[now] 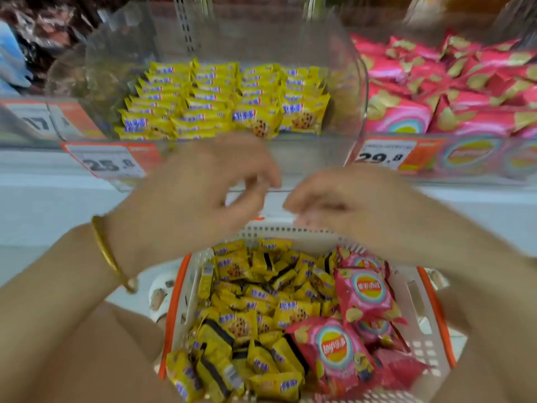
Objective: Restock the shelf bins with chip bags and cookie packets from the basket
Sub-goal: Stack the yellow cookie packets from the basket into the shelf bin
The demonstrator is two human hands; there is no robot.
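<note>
The basket, its near edge cut off, holds yellow cookie packets and pink chip bags. Above it, the blurred left hand and right hand hang loosely curled, each grip empty. Beyond, the left price tag reads 25.8 and the right price tag reads 29.8.

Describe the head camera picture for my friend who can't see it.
The left hand and right hand hover empty above a white basket of yellow cookie packets and pink chip bags. Beyond, one clear shelf bin holds rows of yellow packets, the next bin pink bags.
</note>
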